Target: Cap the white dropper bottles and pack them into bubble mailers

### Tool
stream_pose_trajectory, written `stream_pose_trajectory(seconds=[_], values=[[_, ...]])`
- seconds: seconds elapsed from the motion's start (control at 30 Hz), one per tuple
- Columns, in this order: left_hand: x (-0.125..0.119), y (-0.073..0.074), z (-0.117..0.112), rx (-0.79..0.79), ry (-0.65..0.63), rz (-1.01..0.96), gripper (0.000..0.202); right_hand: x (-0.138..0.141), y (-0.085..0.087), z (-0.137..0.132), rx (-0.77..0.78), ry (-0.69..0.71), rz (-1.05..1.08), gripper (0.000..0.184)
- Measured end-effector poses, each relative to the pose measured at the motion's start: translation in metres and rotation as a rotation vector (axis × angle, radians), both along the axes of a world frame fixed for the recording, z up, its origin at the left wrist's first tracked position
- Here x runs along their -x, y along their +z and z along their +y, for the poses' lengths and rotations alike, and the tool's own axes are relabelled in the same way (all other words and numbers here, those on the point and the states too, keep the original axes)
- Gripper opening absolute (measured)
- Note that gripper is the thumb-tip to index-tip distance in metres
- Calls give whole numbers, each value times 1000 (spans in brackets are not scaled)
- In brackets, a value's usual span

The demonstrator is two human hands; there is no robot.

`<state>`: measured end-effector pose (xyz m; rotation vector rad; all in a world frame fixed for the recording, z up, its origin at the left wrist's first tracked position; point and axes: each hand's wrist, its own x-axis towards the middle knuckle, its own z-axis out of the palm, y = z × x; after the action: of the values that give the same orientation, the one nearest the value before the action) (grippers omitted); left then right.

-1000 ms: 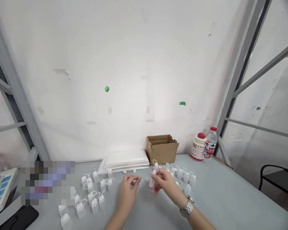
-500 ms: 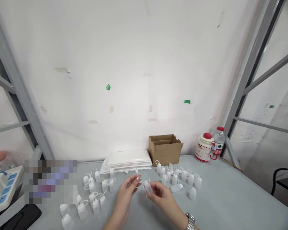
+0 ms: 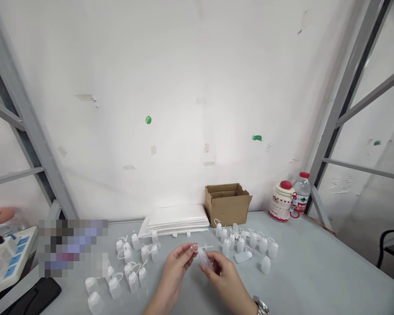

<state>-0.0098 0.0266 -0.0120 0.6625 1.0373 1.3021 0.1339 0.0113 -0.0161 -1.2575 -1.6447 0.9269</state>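
My right hand (image 3: 221, 269) is closed around a small translucent plastic squeeze bottle (image 3: 204, 258), tilted a little above the table. At the bottle's neck, my left hand (image 3: 181, 260) pinches the thin white cap strap with thumb and forefinger; the fingertips partly cover it. A narrow white cap piece (image 3: 209, 247) sticks out to the right over the bottle's top. To the right of my hands stand several capped bottles (image 3: 240, 245), with one bottle (image 3: 243, 257) lying on its side and one without a strap (image 3: 265, 265) nearest me. More capped bottles (image 3: 133, 282) stand on the left.
Behind my hands lie a stack of white sheets (image 3: 175, 217) and an open cardboard box (image 3: 229, 209). A cream and red jug (image 3: 281, 202) and a clear water bottle (image 3: 302, 192) stand at the back right. A black phone (image 3: 36, 297) and a power strip (image 3: 15, 258) are at the left.
My left hand has moved right, up to the bottle's neck, so both hands now meet at the bottle. The cap piece now shows pointing right. The view has shifted slightly.
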Motion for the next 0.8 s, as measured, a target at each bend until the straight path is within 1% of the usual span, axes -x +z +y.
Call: stream_pose_trajectory(seconds=[0.1,0.23,0.33,0.47,0.6,0.8], values=[[1,-3,2,-23,13,46,36,-1,0,0,-18,-5,3,25],[3,-4,3,-41,50,52,38,0,-2,0,-24,-7,-12,25],[3,-2,2,-68,6,76,42,0,-5,1,-23,-19,-19,27],[0,2,0,-114,-59,179,40,0,-7,3,-14,-33,-45,29],[-3,3,1,-153,-73,220,39,0,-5,2,-11,-10,-51,28],[-8,4,1,-122,-96,255,44,-1,-6,5,-28,-19,-65,24]])
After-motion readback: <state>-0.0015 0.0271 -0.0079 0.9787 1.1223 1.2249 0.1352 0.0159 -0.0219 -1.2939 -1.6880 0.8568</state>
